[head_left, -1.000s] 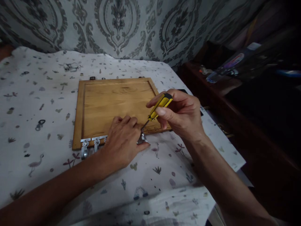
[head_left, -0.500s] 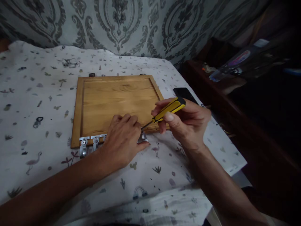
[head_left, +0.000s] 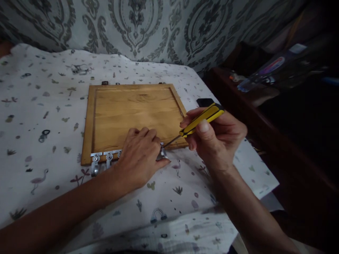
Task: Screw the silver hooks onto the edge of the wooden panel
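A wooden panel with a raised frame (head_left: 132,113) lies flat on the patterned cloth. Metal hinges (head_left: 109,158) line its near edge at the left. My left hand (head_left: 140,155) rests over the near edge, its fingers bent round a metal hinge (head_left: 162,152) that shows beside the thumb. In my right hand (head_left: 214,137) is a yellow and black screwdriver (head_left: 202,120), held between thumb and fingers. Its thin shaft slants down to the left, and the tip is at the hinge by my left hand.
The white patterned cloth (head_left: 47,116) covers the surface under the panel. A dark phone-like object (head_left: 204,102) lies right of the panel. Farther right, a plastic bottle (head_left: 270,68) leans near a dark red wooden edge (head_left: 254,113). Patterned fabric (head_left: 135,31) hangs behind.
My right hand and the screwdriver have shifted slightly to the right, and the handle is turned a little. My left hand stays on the hinge.
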`<state>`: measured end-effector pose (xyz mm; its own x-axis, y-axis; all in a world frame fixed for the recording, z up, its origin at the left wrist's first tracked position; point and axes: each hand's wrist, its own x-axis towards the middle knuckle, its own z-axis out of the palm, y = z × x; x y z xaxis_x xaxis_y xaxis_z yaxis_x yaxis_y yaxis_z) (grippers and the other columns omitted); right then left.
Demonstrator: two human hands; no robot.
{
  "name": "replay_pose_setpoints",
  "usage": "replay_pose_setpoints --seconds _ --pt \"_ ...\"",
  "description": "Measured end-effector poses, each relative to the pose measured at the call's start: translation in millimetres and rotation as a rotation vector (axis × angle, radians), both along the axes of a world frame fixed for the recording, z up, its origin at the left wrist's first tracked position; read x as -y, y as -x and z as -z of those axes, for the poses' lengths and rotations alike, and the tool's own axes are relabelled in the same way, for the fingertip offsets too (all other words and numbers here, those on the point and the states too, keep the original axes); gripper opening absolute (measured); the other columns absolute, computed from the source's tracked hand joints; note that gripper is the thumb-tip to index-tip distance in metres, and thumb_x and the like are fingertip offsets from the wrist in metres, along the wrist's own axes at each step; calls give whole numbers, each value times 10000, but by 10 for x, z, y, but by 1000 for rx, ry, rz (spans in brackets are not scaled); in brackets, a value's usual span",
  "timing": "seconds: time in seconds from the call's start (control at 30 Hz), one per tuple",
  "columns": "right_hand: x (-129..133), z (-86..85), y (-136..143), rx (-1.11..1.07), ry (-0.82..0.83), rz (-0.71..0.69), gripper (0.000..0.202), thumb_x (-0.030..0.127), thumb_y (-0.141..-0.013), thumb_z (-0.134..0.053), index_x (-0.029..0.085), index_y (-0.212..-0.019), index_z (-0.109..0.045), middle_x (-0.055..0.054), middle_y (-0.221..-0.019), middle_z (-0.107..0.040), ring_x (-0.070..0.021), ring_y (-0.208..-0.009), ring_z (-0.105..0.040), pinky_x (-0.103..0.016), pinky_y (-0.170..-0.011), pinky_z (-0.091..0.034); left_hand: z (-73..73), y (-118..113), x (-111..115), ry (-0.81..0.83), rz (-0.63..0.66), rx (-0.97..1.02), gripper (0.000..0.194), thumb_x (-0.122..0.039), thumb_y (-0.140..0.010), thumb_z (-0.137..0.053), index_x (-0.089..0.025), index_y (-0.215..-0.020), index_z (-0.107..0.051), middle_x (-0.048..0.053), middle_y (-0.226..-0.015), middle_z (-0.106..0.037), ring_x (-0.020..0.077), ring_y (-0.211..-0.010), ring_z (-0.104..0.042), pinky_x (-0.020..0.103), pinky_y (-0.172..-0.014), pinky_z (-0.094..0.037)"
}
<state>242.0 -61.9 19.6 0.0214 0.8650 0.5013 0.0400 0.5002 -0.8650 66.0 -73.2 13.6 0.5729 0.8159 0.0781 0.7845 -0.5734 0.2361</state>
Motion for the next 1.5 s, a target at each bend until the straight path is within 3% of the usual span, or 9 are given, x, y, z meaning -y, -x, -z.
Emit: replay_pose_setpoints --seconds 0.3,0.57,0.73,0.87,1.03,1.2,1.27,1.4,1.5 --pt "-30 44 -7 15 20 -82 188 411 -885 -736 255 -989 -751 -5 -822 -734 -62 -403 -493 -225 -325 -416 8 2 9 -8 5 20 360 -511 -859 -732 -157 -924 -732 88 -966 -662 300 -1016 -601 451 -883 -420" --pt "-26 1 5 30 -1 -94 282 420 -746 -855 238 -766 -640 4 -782 -748 -71 -380 -495 -215 -278 -375 15 -2 0 -5 -9 26 361 -527 -856 -731 -176 -942 -731 70 -965 -672 274 -1006 -596 428 -893 -417" --pt "-44 23 -30 13 27 -173 280 436 -763 -843 261 -880 -658 15 -798 -752 -91 -424 -553 -209 -301 -408 8 -2 2 15 -7 30 356 -517 -853 -736 -172 -941 -733 71 -960 -666 281 -1004 -594 435 -893 -414" --pt "-21 42 -77 63 119 -242 329 475 -886 -714 236 -1113 -722 -27 -901 -745 -91 -452 -593 -254 -397 -499 9 1 -2 2 -6 33 365 -510 -856 -732 -164 -971 -726 78 -963 -667 289 -1011 -592 435 -879 -413" --pt "-20 10 -39 69 93 -199 225 436 -810 -804 228 -853 -727 -27 -862 -743 -85 -436 -552 -246 -355 -470 11 2 1 14 -8 33 352 -508 -863 -724 -163 -931 -725 73 -953 -670 282 -1000 -596 437 -889 -412" --pt "-51 -18 21 5 57 -150 370 429 -688 -896 245 -701 -574 20 -688 -700 -108 -447 -547 -212 -298 -409 16 4 2 -5 -12 38 350 -518 -861 -723 -176 -935 -717 69 -975 -670 273 -1010 -593 422 -888 -408" --pt "-49 -5 -3 18 76 -171 353 461 -696 -883 245 -738 -607 15 -710 -714 -100 -425 -534 -219 -299 -410 17 5 -1 -6 -9 37 353 -522 -860 -724 -178 -941 -715 67 -971 -670 273 -1012 -592 422 -892 -405" --pt "-35 26 -85 68 139 -247 320 504 -820 -771 244 -1006 -745 -32 -863 -751 -101 -457 -566 -259 -377 -474 22 8 2 1 -8 33 381 -531 -863 -717 -163 -964 -719 75 -951 -668 284 -1011 -592 430 -888 -407" --pt "-39 18 -87 96 106 -228 237 458 -821 -783 242 -917 -777 -36 -831 -746 -114 -477 -564 -268 -378 -471 30 9 11 -14 -8 39 397 -532 -863 -717 -148 -965 -724 80 -945 -665 286 -1001 -595 435 -888 -411"
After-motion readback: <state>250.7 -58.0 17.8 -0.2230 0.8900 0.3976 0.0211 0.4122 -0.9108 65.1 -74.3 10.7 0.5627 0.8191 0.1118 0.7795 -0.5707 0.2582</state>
